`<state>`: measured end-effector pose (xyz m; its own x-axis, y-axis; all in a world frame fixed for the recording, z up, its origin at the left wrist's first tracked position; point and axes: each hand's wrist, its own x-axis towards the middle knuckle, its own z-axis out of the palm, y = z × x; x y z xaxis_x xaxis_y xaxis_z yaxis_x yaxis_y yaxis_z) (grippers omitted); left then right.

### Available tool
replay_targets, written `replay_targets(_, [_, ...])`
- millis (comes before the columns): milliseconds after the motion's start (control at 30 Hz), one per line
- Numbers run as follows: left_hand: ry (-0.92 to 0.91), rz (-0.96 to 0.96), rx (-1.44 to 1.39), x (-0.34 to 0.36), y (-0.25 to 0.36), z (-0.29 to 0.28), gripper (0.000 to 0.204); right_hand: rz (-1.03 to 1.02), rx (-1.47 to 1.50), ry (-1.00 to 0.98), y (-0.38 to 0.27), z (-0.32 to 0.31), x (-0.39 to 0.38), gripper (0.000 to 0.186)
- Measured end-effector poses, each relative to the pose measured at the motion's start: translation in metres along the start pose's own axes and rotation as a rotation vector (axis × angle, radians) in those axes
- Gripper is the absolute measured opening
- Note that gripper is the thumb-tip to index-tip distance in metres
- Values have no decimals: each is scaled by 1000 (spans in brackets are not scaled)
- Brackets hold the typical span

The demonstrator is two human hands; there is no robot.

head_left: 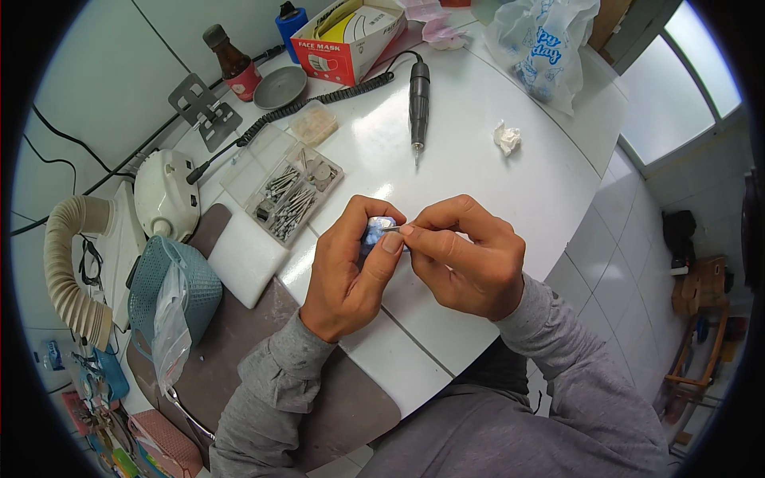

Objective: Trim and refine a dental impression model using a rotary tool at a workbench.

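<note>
At the centre my left hand (pixel 351 279) grips a small blue and white object (pixel 373 229), its thumb across the front and fingers wrapped round it. My right hand (pixel 470 263) pinches a thin metal tool (pixel 392 229) against the object's upper face; the object's underside is hidden by my fingers. Beyond my hands, a corded black handpiece (pixel 419 103) lies with a fine bit toward me. Up and left of my hands sits an open clear compartment box (pixel 291 199) of metal bits and discs, beside a white foam pad (pixel 245 263).
The white table (pixel 550 199) holds a white motor unit (pixel 166 195), a blue mesh basket (pixel 199 311), a ribbed hose (pixel 64 263), a grey dish (pixel 279 86), a mask box (pixel 339 64), a bottle (pixel 235 72), crumpled tissue (pixel 506 137) and a plastic bag (pixel 534 56). A wooden stand (pixel 697 295) is right.
</note>
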<state>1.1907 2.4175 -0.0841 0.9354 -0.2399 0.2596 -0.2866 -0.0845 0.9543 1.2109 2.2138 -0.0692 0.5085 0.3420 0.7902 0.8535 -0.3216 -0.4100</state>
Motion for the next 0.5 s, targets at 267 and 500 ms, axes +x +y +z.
replay_targets(267, [6,48,38,-4,3,-3,35,117,138,-20,-6,0,-4,29])
replay_targets(500, [33,113,45,-2,-3,2,35,179,180,-9,-5,-2,-4,25])
